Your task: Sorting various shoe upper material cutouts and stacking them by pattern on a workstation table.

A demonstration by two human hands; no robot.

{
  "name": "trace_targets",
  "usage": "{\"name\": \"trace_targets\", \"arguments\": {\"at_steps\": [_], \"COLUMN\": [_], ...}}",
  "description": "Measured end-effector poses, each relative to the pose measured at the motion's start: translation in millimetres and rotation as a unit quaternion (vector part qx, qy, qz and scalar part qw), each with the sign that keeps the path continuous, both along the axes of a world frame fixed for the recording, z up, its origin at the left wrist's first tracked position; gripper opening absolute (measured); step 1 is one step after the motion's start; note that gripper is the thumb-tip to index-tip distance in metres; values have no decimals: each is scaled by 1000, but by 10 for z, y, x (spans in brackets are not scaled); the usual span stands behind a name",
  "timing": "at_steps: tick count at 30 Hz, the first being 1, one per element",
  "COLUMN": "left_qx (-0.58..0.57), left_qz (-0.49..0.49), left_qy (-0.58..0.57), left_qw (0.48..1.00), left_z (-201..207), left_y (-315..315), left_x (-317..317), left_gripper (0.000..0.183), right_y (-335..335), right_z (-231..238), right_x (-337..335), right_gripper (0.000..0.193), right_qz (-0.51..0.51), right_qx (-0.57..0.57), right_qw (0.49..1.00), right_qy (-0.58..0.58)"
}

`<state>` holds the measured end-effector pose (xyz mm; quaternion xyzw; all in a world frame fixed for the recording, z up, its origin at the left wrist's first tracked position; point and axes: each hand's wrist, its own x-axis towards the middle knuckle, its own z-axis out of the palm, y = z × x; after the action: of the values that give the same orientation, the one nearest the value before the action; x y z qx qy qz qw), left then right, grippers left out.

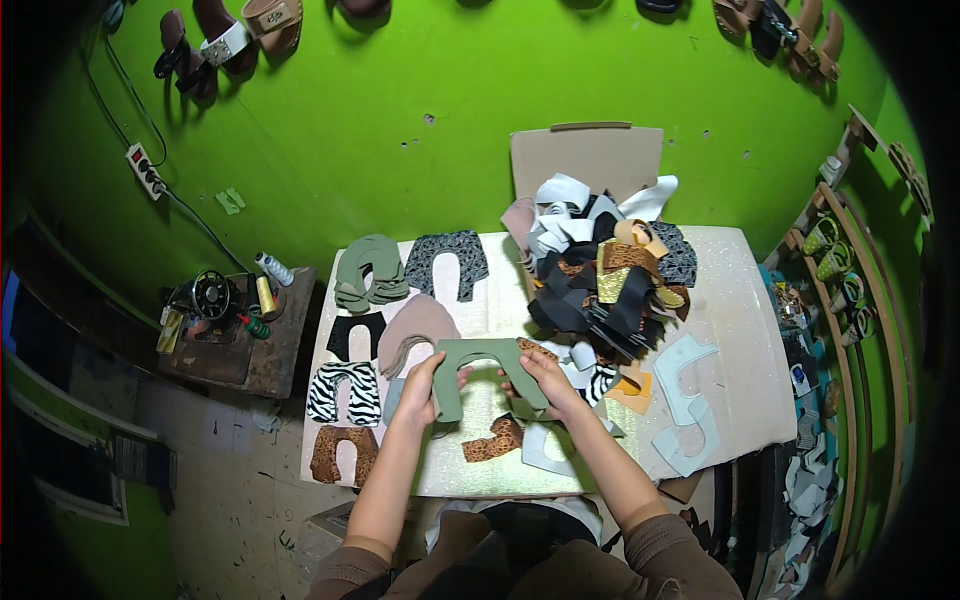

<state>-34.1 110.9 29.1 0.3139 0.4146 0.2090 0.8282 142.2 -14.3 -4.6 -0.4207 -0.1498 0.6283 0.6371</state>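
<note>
Above the near part of the table, my two hands hold a sage-green arch-shaped shoe-upper piece [451, 383] by its two sides, its opening facing me. My left hand [422, 388] pinches its left leg, with the thumb on top. My right hand [546, 380] grips the right leg the same way. Just left of the piece lies a stack of dusty-pink arch pieces [412, 325]. A leopard-print scrap [494, 441] rests below the held piece, and a pale grey curved piece [545, 450] sits by my right forearm.
A large heap of scraps [610, 280] fills the table's back middle. Green [368, 272], zebra [343, 392] and leopard [342, 454] pieces line the left side; pale curved pieces [684, 380] lie right. A sewing machine [210, 297] stands left, a shoe rack [840, 270] right.
</note>
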Motion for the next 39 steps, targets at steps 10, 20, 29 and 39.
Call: {"name": "trace_targets", "arguments": {"at_steps": [10, 20, 29, 39], "left_qx": [-140, -106, 45, 220], "left_qz": [-4, -38, -12, 24], "left_qy": [-106, -64, 23, 59], "left_qw": [985, 992, 999, 973], "left_z": [-476, -547, -589, -536], "left_y": [613, 1308, 1998, 2996], "left_x": [-803, -1576, -1761, -1063], "left_gripper": [44, 47, 25, 25], "right_y": [573, 1478, 2196, 3366], "right_z": [-184, -429, -108, -336], "right_x": [-700, -1371, -1383, -1017], "right_gripper": [29, 29, 26, 23], "right_qz": [142, 104, 55, -118], "right_qx": [-84, -115, -114, -25], "right_qw": [978, 980, 991, 940], "right_qy": [124, 125, -35, -318]}}
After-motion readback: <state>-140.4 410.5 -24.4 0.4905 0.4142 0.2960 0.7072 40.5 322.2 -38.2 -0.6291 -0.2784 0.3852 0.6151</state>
